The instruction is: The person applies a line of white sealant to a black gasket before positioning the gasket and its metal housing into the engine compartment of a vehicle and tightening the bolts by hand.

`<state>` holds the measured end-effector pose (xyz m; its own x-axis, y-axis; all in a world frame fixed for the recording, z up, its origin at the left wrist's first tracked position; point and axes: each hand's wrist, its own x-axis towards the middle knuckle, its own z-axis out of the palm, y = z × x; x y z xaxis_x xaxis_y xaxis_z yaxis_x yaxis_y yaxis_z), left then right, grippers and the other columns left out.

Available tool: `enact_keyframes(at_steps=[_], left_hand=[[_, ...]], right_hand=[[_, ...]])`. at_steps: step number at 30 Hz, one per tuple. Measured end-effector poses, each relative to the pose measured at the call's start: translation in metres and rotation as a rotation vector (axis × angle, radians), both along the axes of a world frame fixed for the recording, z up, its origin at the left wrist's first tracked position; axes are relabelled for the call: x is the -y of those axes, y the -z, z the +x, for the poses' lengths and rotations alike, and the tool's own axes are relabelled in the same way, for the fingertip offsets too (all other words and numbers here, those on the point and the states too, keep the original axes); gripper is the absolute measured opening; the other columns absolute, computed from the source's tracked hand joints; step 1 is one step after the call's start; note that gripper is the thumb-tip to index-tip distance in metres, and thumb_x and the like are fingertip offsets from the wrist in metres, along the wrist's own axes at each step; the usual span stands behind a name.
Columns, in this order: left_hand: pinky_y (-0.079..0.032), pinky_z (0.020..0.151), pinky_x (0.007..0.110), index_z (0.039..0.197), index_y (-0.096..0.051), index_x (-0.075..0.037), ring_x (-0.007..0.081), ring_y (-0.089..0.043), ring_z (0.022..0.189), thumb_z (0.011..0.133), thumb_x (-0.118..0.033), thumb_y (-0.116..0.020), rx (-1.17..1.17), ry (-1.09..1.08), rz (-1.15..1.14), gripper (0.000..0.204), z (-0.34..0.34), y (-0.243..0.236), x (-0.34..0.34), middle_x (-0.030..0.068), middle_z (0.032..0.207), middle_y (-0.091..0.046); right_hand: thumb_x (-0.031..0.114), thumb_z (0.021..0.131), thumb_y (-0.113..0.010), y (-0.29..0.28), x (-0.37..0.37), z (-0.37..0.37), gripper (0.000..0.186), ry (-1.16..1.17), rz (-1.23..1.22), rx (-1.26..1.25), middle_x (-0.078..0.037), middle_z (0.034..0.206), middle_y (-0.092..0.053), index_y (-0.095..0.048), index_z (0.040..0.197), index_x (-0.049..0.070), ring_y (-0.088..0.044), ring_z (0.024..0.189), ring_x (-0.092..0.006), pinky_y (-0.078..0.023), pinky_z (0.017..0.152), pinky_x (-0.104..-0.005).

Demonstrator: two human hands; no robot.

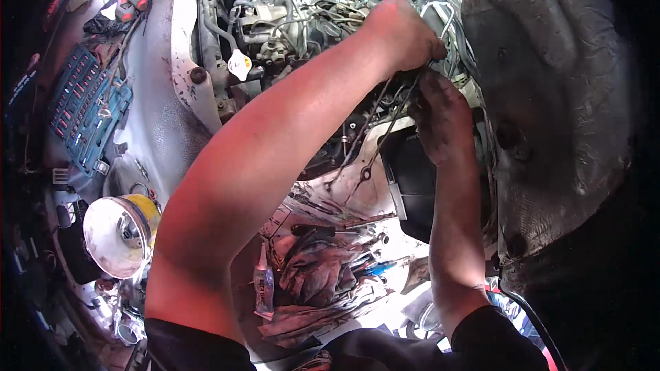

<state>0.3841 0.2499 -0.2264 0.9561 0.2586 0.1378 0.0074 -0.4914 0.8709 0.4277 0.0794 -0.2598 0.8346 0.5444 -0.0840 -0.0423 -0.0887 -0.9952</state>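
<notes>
Both arms reach into an open engine bay, over the engine. My left hand is closed at the bay's right side, its fingertips pinched together beside a pale looped tube. Just below it, my right hand is raised with its fingers curled inward. The fingertips of both hands almost meet, and whatever lies between them is hidden. Thin dark cables run down from this spot across the pale body panel, one with a small ring-like piece partway down. A black housing sits below my right hand.
A large dark padded panel stands along the right. Left lie a teal socket-set case and a bucket with a yellow side. A white-yellow cap sits by the engine. Nearer are a sealant tube and dirty rags.
</notes>
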Motion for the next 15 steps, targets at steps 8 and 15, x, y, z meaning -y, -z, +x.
enact_keyframes(at_steps=[8, 15], left_hand=[[-0.053, 0.073, 0.037, 0.092, -0.073, -0.002, 0.0254, -0.068, 0.075, 0.075, -0.044, -0.076, 0.086, -0.085, 0.073, 0.045, 0.023, 0.024, 0.008, 0.0187, 0.081, -0.069], [-0.053, 0.072, 0.033, 0.107, -0.065, 0.005, 0.0203, -0.068, 0.076, 0.078, -0.037, -0.076, 0.189, -0.466, -0.109, 0.052, -0.058, 0.114, -0.019, 0.0164, 0.089, -0.071]], right_hand=[[0.031, 0.095, -0.061, 0.020, 0.009, 0.033, 0.035, -0.058, 0.132, -0.189, -0.005, 0.103, -0.062, -0.059, 0.116, 0.003, -0.056, 0.090, -0.0158, -0.046, 0.073, -0.0293], [0.033, 0.095, -0.060, 0.044, 0.000, 0.066, 0.031, -0.062, 0.164, -0.330, -0.002, 0.092, -0.060, -0.061, 0.110, 0.005, -0.048, 0.076, -0.0109, -0.040, 0.061, -0.0237]])
